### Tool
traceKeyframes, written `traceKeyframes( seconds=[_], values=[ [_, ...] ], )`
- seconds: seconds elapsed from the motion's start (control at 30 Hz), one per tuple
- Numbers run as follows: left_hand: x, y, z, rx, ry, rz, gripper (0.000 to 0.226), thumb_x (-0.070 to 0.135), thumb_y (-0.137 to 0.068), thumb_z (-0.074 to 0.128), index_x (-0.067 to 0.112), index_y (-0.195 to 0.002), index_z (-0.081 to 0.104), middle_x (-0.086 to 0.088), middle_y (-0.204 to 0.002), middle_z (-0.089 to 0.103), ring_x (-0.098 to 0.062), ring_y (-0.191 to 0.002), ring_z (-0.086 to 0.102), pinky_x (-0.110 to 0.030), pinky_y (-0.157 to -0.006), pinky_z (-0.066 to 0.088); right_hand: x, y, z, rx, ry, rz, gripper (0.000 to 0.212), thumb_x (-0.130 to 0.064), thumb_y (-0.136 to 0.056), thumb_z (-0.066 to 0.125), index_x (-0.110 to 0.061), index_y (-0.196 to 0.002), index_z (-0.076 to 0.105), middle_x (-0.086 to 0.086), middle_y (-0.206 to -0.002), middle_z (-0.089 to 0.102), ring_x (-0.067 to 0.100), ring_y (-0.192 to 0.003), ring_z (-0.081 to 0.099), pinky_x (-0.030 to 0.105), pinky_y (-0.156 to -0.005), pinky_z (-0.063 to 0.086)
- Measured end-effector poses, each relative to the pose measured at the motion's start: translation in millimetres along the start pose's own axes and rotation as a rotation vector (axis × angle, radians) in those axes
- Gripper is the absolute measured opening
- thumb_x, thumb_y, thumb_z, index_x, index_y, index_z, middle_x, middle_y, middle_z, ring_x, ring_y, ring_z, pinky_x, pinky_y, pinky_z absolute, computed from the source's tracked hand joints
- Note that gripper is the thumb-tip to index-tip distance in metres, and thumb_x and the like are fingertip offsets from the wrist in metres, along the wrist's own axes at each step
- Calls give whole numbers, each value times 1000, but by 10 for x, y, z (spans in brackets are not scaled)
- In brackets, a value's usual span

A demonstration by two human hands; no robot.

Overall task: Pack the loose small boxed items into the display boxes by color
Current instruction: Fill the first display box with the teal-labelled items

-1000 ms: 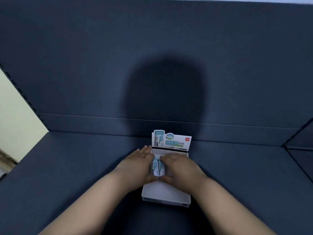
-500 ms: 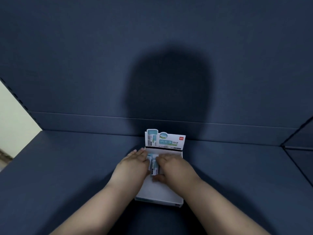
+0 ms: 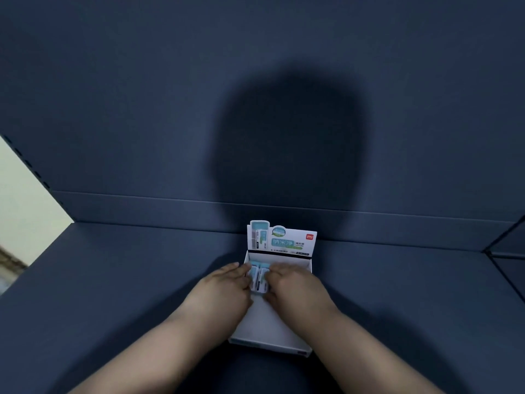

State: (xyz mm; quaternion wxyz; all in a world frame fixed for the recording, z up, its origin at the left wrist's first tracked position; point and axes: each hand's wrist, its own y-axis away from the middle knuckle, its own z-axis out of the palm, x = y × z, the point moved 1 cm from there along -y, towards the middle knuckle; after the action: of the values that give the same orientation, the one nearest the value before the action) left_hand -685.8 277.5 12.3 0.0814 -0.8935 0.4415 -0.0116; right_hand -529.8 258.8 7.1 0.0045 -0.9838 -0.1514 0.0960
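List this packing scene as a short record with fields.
setting: dark blue surface with walls behind
container: white display box, its header card upright at the far end
contents: teal-and-white small boxed items, two visible, side by side at the far left inside
left: left hand, straight fingers against the items' left side
right: right hand, fingers curled over their right side
near half of box: floor bare

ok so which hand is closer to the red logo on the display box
Right. The right hand sits below the red logo, in the display box; the left hand is farther off, down-left of it at the box's left wall.
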Motion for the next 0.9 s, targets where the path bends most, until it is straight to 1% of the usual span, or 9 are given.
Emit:
traceKeyframes(
  seconds=[0.1,0.23,0.37,0.5,0.57,0.67,0.77,0.83,0.9],
  values=[
    [-9,7,-25,-1,-36,3,29,33,-44,87,17,-66,78,7,-78,74,-10,-85,71,-29,-78,56,14,-34,7,-22,-8,13,32,-18,-91,51,-4,-118,61,14,-125,59,32,-112,56,39,-98,44],
    [0,4,-20,18,-10,-35,42,35,-31,93,16,-65,78,5,-76,74,-11,-81,72,-29,-76,56,16,-54,30,-16,-27,15,34,-16,-90,52,-2,-120,60,14,-127,59,33,-114,55,38,-99,44],
    [17,34,3,7,-21,-44,41,38,-34,93,17,-66,78,5,-77,74,-12,-82,72,-29,-78,56,31,-55,72,29,-76,-9,31,-15,-76,64,-2,-103,70,16,-110,69,32,-95,68,36,-80,55],
    [28,52,34,1,3,-71,41,36,-35,92,16,-68,79,4,-77,74,-14,-81,71,-28,-82,54,-11,-53,9,-57,-72,21,43,-21,-96,47,-8,-137,48,9,-149,41,27,-131,44,33,-106,35],
    [32,52,54,13,18,-82,41,32,-37,91,14,-70,79,2,-78,74,-15,-81,71,-29,-90,43,-20,-61,-11,-65,-59,25,45,-24,-98,44,-11,-141,43,6,-153,34,25,-134,40,32,-107,33],
    [47,62,51,-15,0,-95,43,30,-33,91,12,-71,79,1,-79,74,-15,-81,71,-28,-89,33,-32,-67,-7,-79,-51,31,44,-24,-99,43,-12,-141,42,4,-153,33,23,-134,39,31,-106,33],
    [39,74,38,3,2,-78,46,31,-34,92,12,-73,79,0,-82,75,-15,-83,71,-30,-91,43,-35,-64,-21,-67,-26,21,45,-26,-97,46,-12,-139,43,5,-152,35,22,-134,38,30,-105,33],
    [41,62,2,-34,3,-91,47,34,-37,92,12,-76,79,-1,-86,75,-14,-84,72,-31,-83,54,-21,-48,0,-69,-6,19,47,-28,-95,50,-11,-139,44,6,-150,38,23,-135,38,30,-107,32],
    [54,36,-34,-21,-15,-83,34,35,-54,81,13,-79,80,0,-88,75,-13,-85,72,-34,-81,55,-27,-27,-13,-48,-22,28,47,-27,-89,59,-6,-131,53,13,-140,51,27,-127,50,33,-104,40]
  ],
)
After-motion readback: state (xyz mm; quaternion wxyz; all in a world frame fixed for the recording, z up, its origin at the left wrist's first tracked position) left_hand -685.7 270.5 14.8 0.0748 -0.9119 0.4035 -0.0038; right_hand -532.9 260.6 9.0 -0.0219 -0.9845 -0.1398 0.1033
